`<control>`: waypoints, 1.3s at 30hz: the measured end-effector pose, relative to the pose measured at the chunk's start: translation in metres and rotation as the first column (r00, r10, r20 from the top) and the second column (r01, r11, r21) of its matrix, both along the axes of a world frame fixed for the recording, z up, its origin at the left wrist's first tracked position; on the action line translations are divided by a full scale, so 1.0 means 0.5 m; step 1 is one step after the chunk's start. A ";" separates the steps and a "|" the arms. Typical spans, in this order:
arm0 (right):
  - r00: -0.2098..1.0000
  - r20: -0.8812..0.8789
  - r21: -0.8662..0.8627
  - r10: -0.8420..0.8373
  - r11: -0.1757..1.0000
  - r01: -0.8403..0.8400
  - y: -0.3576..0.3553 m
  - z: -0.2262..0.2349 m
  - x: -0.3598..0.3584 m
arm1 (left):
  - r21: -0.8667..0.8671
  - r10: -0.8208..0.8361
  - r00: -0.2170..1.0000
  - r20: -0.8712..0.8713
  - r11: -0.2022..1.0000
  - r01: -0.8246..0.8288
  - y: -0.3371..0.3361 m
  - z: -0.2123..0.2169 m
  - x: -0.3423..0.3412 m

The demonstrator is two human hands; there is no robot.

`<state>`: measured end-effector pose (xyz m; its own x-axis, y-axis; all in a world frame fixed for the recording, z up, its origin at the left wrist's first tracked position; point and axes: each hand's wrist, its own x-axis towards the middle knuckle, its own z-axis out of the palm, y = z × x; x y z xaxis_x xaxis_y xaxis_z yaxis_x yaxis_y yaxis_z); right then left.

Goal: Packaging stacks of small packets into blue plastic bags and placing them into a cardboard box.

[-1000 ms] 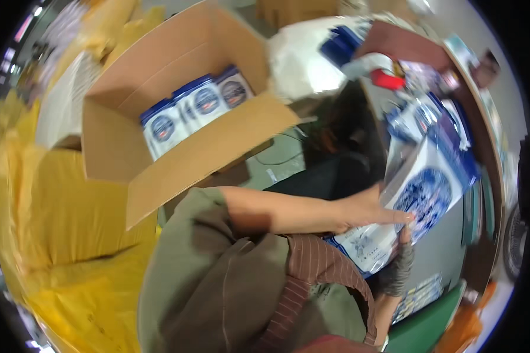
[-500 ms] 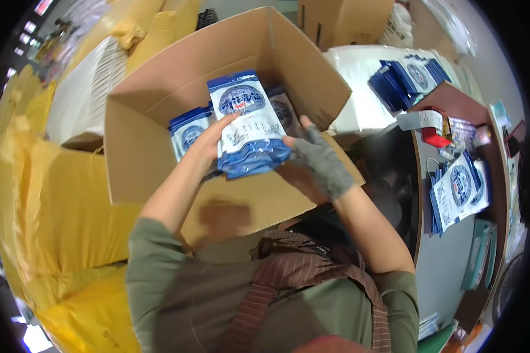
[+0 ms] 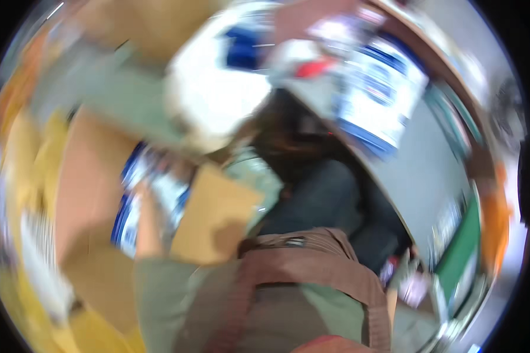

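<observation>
The whole picture is smeared by motion. My left hand (image 3: 142, 193) reaches into the open cardboard box (image 3: 91, 170) at the left. It lies at or on the blue and white plastic packets (image 3: 172, 191) inside, and its fingers are too blurred to make out. At the lower right, my right hand (image 3: 401, 272), in a grey fingerless glove, is beside the edge of the grey desk. Close against it is a small pale pink and white thing (image 3: 417, 288); whether the hand grips it is unclear.
On the grey desk (image 3: 430, 182) lie more blue and white packets (image 3: 377, 94). A red thing (image 3: 315, 67) sits at its far end, a green panel (image 3: 458, 250) nearer. Beyond the box is a white bundle (image 3: 215, 76). Yellow wrapped sacks (image 3: 53, 141) flank the box at left.
The view has swung to the right. My right hand has left the packets and moved to the desk's near end. My left hand is lower in the box among the packets.
</observation>
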<state>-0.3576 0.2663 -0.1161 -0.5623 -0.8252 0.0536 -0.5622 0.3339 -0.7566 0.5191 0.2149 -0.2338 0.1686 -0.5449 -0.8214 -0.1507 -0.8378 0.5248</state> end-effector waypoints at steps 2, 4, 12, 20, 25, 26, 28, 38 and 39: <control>0.949 -0.098 -0.330 -0.301 0.909 0.254 0.034 0.043 0.012 | -0.386 0.304 0.803 0.513 0.917 -0.100 0.120 0.101 -0.179; 0.745 -0.635 -0.004 -0.206 0.965 0.263 0.009 0.022 -0.042 | -0.845 0.841 0.178 0.512 0.530 -0.071 0.076 0.369 -0.281; 0.939 -0.259 -0.065 -0.227 0.974 0.218 -0.056 0.058 -0.198 | -0.905 -0.558 0.796 0.236 0.173 0.389 -0.180 0.554 -1.111; 0.916 -0.388 -0.227 -0.106 0.974 0.017 -0.124 0.100 -0.096 | -0.636 -0.475 0.584 0.658 0.065 0.769 -0.432 0.369 -1.682; 0.875 -0.341 0.279 -0.344 0.852 0.444 -0.235 0.132 -0.174 | -0.450 -0.518 0.323 0.792 -0.137 0.883 -0.461 0.370 -1.779; 0.865 -0.341 0.272 -0.368 0.842 0.466 -0.262 0.120 -0.198 | -0.525 -0.538 0.400 0.742 -0.095 0.846 -0.466 0.380 -1.795; 0.773 -0.471 -0.134 -0.426 0.900 0.414 -0.311 0.062 -0.245 | -0.594 -0.559 0.464 0.687 -0.065 0.802 -0.468 0.390 -1.821; 0.392 0.920 -0.155 0.019 0.936 0.318 -0.383 0.167 0.022 | -0.701 -0.624 0.637 -0.453 0.691 0.179 -0.347 0.423 -1.559; 0.417 0.872 -0.358 0.258 0.916 0.182 -0.407 0.141 0.017 | -0.820 -0.668 0.669 -0.325 0.551 0.152 -0.331 0.439 -1.550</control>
<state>-0.3492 0.0626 -0.0453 -0.4322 -0.8842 -0.1771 0.5000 -0.0716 -0.8630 -0.2561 0.0491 -0.0141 -0.5676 -0.8233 0.0056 0.1532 -0.0989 0.9832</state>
